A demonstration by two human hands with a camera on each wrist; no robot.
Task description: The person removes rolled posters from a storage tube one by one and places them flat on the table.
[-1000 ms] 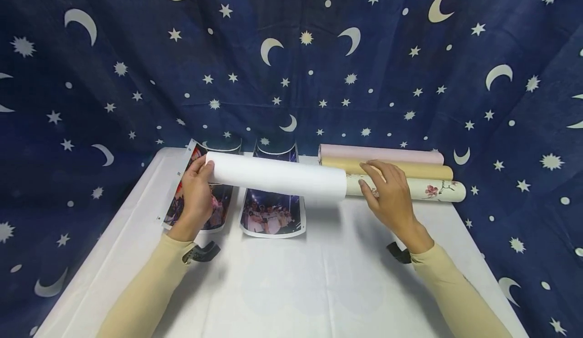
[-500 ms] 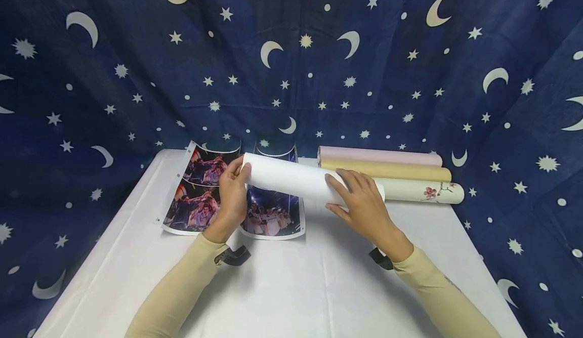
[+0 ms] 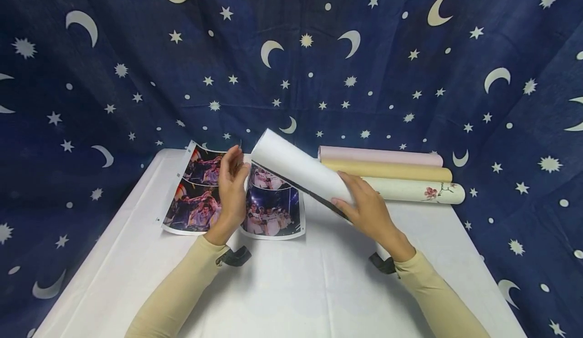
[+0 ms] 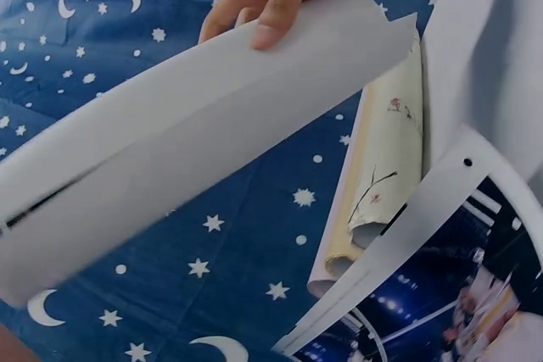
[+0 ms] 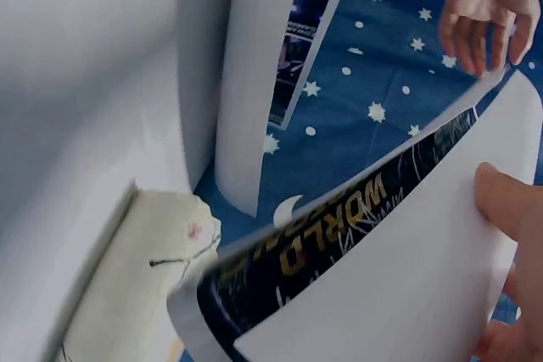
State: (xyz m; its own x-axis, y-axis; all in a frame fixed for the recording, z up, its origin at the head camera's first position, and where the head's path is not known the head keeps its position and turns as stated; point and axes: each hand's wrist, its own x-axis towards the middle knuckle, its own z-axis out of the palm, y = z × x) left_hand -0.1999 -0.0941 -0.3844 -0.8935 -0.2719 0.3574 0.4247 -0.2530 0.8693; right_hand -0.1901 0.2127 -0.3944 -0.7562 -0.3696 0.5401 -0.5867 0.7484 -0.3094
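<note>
A rolled poster, white outside, slants up to the left above the table. My right hand grips it near its lower right end, thumb on the near side. In the right wrist view the roll's edge gapes, and a dark printed inner side with gold letters shows. Beside the raised end is my left hand, fingers loosely bent, holding nothing. Whether its fingertips touch the paper edge is unclear. Below lie two curled photo posters, a left one and a right one, partly covered by the left hand and the roll.
Three rolls lie along the back right of the white table: a pink one, a yellow one and a cream flowered one. A blue curtain with moons and stars hangs behind.
The rolled poster has moved right and tilted, its left end rising. My right hand has come onto it and grips it; my left hand has let go of the left end.
</note>
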